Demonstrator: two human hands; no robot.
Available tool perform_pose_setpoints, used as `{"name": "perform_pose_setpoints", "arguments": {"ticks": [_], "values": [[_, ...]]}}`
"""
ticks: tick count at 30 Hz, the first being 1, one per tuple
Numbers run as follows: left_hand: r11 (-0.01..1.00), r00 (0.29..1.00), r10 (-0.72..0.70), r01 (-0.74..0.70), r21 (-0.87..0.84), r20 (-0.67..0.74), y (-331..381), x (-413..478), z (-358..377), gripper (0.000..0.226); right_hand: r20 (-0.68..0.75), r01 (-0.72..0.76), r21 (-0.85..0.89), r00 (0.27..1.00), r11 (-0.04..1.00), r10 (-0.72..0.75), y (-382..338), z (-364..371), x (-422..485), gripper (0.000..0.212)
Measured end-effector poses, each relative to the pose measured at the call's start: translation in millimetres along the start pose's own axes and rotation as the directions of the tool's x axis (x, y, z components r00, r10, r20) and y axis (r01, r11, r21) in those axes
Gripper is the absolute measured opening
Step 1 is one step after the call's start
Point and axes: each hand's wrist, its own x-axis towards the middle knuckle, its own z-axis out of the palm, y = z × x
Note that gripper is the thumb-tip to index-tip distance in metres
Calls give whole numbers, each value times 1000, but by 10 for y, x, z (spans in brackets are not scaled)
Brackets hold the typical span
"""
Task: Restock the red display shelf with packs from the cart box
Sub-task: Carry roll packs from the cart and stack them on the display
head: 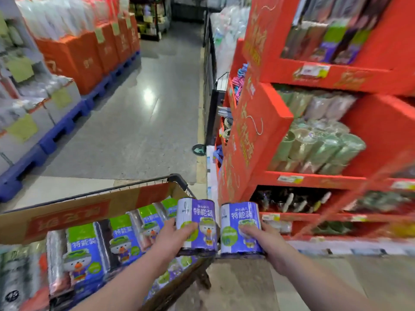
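The left hand (171, 237) was clenched round one purple pack (197, 217), its thumb lying across the front of the label. The right hand (270, 242) gripped a second pack (239, 221) in the same way, thumb over the printed front. Both packs stood upright, side by side and nearly touching, held in the air over the near right corner of the cart (179, 178) and just short of the red shelf (314, 180).

In the cart lay an open cardboard box (67, 217), its flap raised at the far side. More packs (86, 252) of the same kind, purple and green with a cartoon figure, stood in rows inside it.

The shelf rose at the right in several tiers. Green rolls (321, 149) were piled on a middle tier, and dark goods, blurred, filled the lower ones. Price tags (289, 178) sat on the red lips.

Across the grey floor (139, 122), orange cartons (74, 59) stood on blue pallets (62, 129).
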Motion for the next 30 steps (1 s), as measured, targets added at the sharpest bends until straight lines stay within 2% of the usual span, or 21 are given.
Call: {"name": "perform_pose_setpoints", "arguments": {"ticks": [2,4,6,8,15,20,24,30], "values": [[1000,997,29,-29,0,78,100,-25,241,17,-50,20,47,999,999,-18,1,-229,-171,45],[998,988,36,-43,43,147,190,-53,505,35,-121,48,88,992,995,-38,1,-480,-357,36],[996,976,52,-67,65,212,277,-85,806,34,-198,80,115,979,990,-56,10,-751,-545,31],[993,961,53,-80,89,273,348,-106,1147,43,-269,114,141,960,983,-73,22,-1060,-712,29],[987,889,70,-126,96,452,538,-376,2536,21,-423,210,223,901,952,-100,166,-2339,-1222,28],[966,852,126,-221,131,508,743,-682,3631,26,-497,287,222,856,932,-146,244,-3335,-1556,39],[962,804,135,-247,118,579,844,-861,4401,23,-524,321,265,840,909,-144,294,-4032,-1781,57],[955,764,149,-277,110,628,983,-945,5163,36,-573,349,272,807,897,-140,267,-4721,-1952,35]]}}
